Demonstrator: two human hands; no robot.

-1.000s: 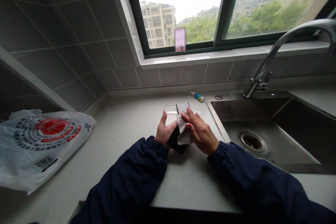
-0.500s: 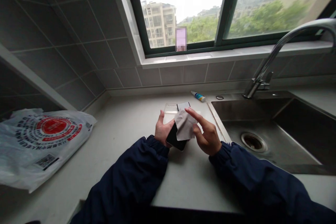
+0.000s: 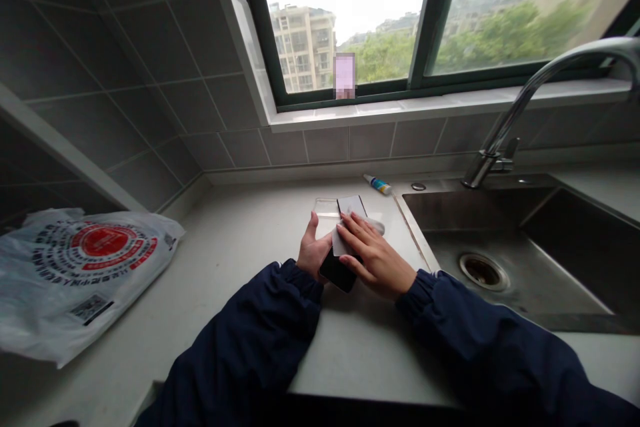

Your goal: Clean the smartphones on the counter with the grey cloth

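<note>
The flat device (image 3: 340, 273) has a black, smooth face, and the cloth (image 3: 341, 245) upon it appears as soft, matt fabric with a finely toothed edge. Beside them a clear piece (image 3: 327, 207) looks like glossy plastic. The counter (image 3: 240, 247) is smooth, with a weak sheen. The bag (image 3: 35, 320) is thin, wrinkled, shiny plastic. The sink (image 3: 545, 280) seems satin-like steel; the faucet (image 3: 525, 90) is polished metal. The sleeves (image 3: 250, 340) are of woven-looking, creased cloth.

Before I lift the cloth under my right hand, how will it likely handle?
Probably floppy: the cloth bends and bunches out beyond the right hand. It's likely light, since its edge looks thin. It may slide easily, as the phone beneath looks smooth.
</note>
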